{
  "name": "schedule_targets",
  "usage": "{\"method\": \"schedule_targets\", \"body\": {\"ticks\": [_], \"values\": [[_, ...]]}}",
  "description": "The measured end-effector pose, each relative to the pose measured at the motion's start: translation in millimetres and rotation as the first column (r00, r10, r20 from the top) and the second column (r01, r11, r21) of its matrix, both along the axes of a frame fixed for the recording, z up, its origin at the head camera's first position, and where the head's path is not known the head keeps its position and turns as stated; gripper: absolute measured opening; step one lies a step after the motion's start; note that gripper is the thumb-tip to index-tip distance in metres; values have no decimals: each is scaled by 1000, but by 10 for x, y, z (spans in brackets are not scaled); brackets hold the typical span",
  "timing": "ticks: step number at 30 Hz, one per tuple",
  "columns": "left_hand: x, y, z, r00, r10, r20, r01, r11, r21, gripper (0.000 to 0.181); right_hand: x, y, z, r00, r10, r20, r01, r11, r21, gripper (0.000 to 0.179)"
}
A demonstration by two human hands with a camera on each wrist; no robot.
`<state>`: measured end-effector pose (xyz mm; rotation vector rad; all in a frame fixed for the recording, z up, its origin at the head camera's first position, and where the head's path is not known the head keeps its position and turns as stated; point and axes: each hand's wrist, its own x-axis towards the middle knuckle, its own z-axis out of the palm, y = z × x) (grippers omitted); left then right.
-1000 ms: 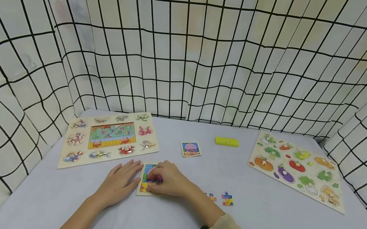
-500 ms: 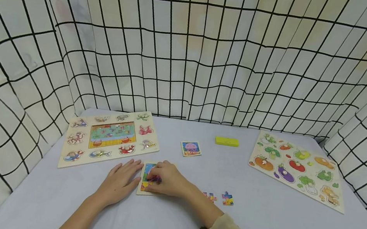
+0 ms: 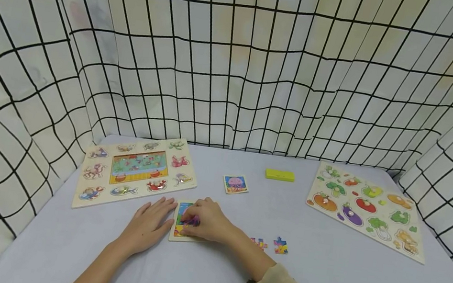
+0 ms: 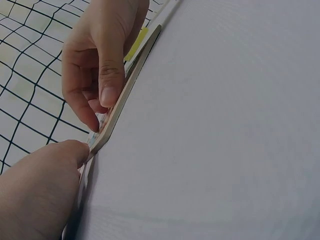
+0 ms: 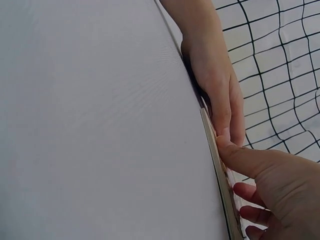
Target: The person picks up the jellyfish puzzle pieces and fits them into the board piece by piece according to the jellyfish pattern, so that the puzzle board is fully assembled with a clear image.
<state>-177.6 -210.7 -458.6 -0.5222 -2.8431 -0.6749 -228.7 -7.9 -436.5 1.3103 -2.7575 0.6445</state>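
Note:
A small wooden jigsaw board (image 3: 176, 237) with a bright picture lies flat on the white table, partly hidden by the right hand (image 3: 208, 221). That hand's fingers are curled over the picture, pinching a purplish jigsaw piece (image 3: 194, 221) against it; most of the piece is covered. In the right wrist view the thumb (image 5: 245, 157) reaches the board's edge. My left hand (image 3: 149, 227) lies flat on the table, its fingertips and thumb along the board's left edge. Loose jigsaw pieces (image 3: 281, 246) lie right of the board, some partly behind the right forearm.
A small square octopus picture (image 3: 235, 184) and a yellow block (image 3: 279, 175) lie farther back. A sea-animal puzzle board (image 3: 81, 201) lies at the left, a vegetable puzzle board (image 3: 417, 253) at the right. Black netting (image 3: 242, 76) over white cloth surrounds the table.
Both hands stay nearly where they were. The right hand's fingers shift only slightly over the jigsaw board.

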Motion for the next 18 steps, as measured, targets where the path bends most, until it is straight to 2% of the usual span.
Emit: {"method": "schedule_targets", "body": {"ticks": [4, 10, 18], "values": [[-2, -6, -4, 1000, 1, 3, -1, 1000, -2, 46, -41, 61, -2, 1000, 1, -3, -1, 999, 39, 34], [3, -3, 0, 1000, 7, 11, -7, 1000, -7, 46, -131, 210, 3, 996, -44, 81, 39, 997, 61, 43], [9, 9, 27, 1000, 7, 21, -7, 1000, -2, 47, -178, 265, 23, 997, -40, 73, 36, 998, 56, 40]]}}
